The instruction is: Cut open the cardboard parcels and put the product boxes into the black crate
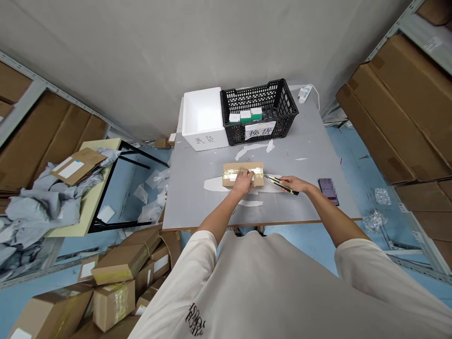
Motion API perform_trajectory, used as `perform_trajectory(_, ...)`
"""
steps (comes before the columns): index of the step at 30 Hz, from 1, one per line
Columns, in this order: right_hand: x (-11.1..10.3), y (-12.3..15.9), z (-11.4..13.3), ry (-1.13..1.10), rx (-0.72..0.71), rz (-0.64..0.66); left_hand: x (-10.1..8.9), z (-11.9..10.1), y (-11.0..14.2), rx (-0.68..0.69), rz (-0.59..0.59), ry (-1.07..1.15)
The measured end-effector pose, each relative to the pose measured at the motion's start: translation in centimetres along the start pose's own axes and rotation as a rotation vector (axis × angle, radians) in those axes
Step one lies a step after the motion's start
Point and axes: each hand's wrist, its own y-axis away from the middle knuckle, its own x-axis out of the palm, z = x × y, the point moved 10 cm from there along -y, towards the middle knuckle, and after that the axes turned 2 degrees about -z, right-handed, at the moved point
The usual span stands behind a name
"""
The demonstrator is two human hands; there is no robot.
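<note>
A small brown cardboard box [226, 175], with shiny clear tape along its top, lies on the grey table in front of me. My left hand [243, 181] presses on the box from above with its fingers bent, holding it in place. In my right hand [293, 183] is a black and yellow utility knife [290, 189], gripped by its handle. Its blade end points left and meets or nearly meets the right end of the box; I cannot tell exactly which. White paper [213, 184] shows under and beside the box.
Behind stand a white foam box [206, 139] and a black plastic crate [235, 137] containing small white-and-green boxes [246, 117]. A phone [328, 191] lies at right, a power strip [304, 93] at the back. Cartons [122, 263] crowd the floor at left; a side table [84, 226] bears grey parcels.
</note>
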Motion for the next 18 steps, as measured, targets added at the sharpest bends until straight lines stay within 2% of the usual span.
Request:
perform_trajectory(3, 0.3, 0.7, 0.7, 0.011, -0.005, -0.020, -0.2, 0.1, -0.3, -0.006, 0.001, -0.002)
perform_trajectory(8, -0.6, 1.3, 1.1, -0.072, 0.031, -0.186, -0.2, 0.1, -0.1, 0.002, 0.010, 0.030)
perform_trajectory(14, -1.6, 1.6, 2.5, -0.062, -0.030, -0.295, -2.3, 0.9, -0.1, -0.054, -0.147, 0.129)
perform_trajectory(18, -1.8, 1.9, 3.8, 0.068, -0.066, -0.345, -2.9, 2.3, -1.3, -0.134, -0.178, 0.083)
